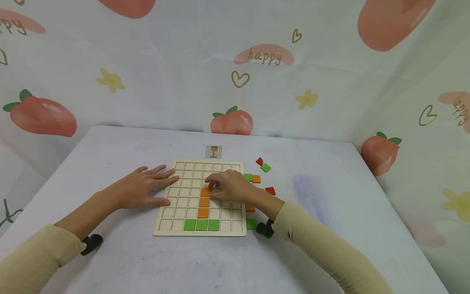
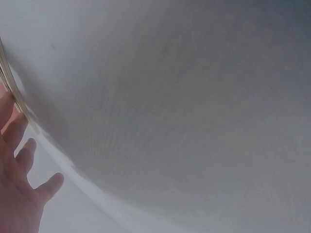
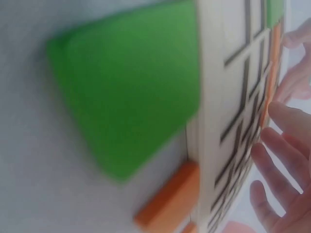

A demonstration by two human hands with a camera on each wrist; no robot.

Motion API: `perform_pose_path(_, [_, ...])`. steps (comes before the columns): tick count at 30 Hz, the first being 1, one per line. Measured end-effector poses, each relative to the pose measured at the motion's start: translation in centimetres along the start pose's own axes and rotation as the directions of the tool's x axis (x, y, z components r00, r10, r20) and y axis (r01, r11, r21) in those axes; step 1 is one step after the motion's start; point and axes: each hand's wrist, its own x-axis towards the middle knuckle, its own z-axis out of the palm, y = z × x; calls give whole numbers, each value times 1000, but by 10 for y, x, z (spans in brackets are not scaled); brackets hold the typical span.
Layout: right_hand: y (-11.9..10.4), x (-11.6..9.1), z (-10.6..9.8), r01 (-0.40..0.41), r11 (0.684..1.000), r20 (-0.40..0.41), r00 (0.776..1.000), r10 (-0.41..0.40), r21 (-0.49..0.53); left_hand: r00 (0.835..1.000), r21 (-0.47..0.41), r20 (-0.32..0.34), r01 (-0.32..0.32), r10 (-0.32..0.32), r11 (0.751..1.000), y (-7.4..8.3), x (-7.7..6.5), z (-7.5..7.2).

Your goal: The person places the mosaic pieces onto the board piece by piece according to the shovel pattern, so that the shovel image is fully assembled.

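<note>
A light wooden grid board [image 1: 180,212] lies on the table. Three orange square tiles [image 1: 204,202] stand in a column on it, above a row of three green square tiles [image 1: 201,225]. My left hand [image 1: 143,190] rests at the board's left edge, fingers spread and fingertips on the rim; in the left wrist view the left hand [image 2: 19,170] is only partly seen. My right hand [image 1: 233,187] is over the board, its bent thumb and index finger beside the top orange tile. In the right wrist view the right hand's fingers [image 3: 277,170] look loose; whether they touch the tile cannot be told.
Beyond the board lies a small picture card [image 1: 213,152] with a grid pattern. Along the board's right side are a loose green tile [image 1: 251,223], an orange tile [image 1: 256,179] and red pieces [image 1: 270,190]. A patterned cloth [image 1: 176,81] hangs behind the table.
</note>
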Motion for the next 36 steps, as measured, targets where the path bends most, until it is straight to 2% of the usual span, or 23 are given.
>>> perform_pose_path(6, [7,-16,-14,-30,999,-17,999,30,27,1000,-2,-4,-5,5,1000,0,1,-1])
perform_pose_path(11, [22,-36,-25,-81,997,-25,996,81,12,1000,-2,-4,-7,7,1000,1,1,-3])
perform_pose_path(19, [49,-72,-40,-115,993,-74,991,115,-8,1000,-8,13,-4,4,1000,2,-1,-5])
perform_pose_path(24, [62,-90,-45,-157,988,-99,983,155,-11,1000,0,11,-9,9,1000,2,-2,-5])
perform_pose_path(28, [67,-100,-44,-185,983,-89,979,184,5,1000,9,11,-10,10,1000,1,-2,-5])
perform_pose_path(32, [71,-105,-38,-163,986,-92,982,165,29,1000,9,13,-9,9,1000,2,-3,-6])
perform_pose_path(36, [76,-108,-33,-107,994,-116,987,110,31,1000,2,14,-10,10,1000,3,-3,-6])
